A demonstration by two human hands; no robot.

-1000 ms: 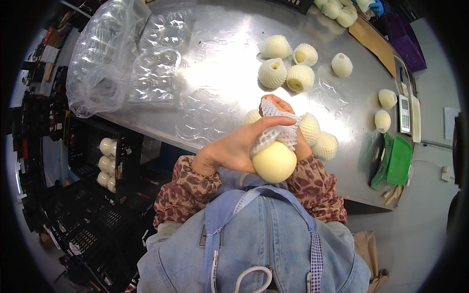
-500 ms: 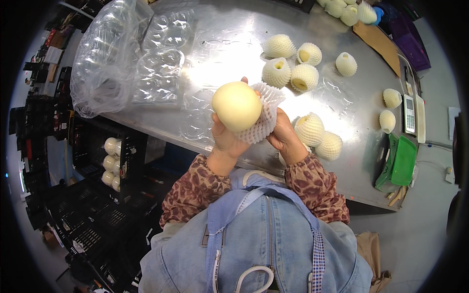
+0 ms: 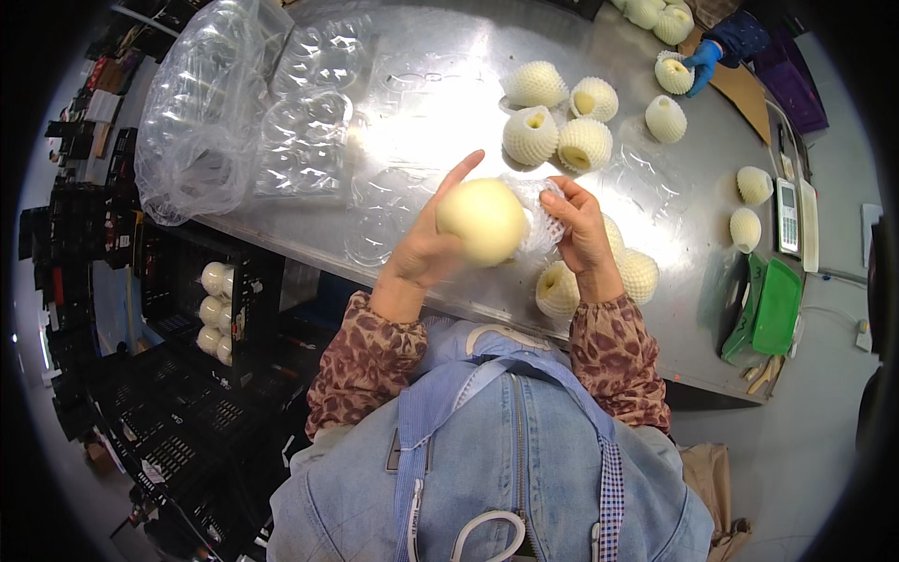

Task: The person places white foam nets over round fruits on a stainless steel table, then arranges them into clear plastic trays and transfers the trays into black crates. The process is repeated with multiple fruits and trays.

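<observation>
A round, smooth, pale yellow fruit (image 3: 481, 222) rests in my left hand (image 3: 421, 245), which cups it from the left and below with one finger stretched out past it. My right hand (image 3: 584, 229) pinches a white foam net sleeve (image 3: 537, 220), bunched up against the fruit's right side. Whether the sleeve still covers part of the fruit is hard to see. Close to my right wrist sit more foam-netted fruits (image 3: 640, 275), one of them (image 3: 559, 288) with its open end showing. Beyond my hands stands a cluster of netted fruits (image 3: 530, 136).
Clear plastic trays (image 3: 307, 140) and a large clear bag (image 3: 197, 112) lie at left on the metal table (image 3: 440, 56). A scale (image 3: 787, 215) and green basket (image 3: 775, 304) are at right. A co-worker's blue-gloved hand (image 3: 702, 67) holds a netted fruit at far right.
The fruit has moved right and slightly down in my left hand. My right hand has risen and moved right, with the sleeve now bunched. A co-worker's gloved hand has come in at far right.
</observation>
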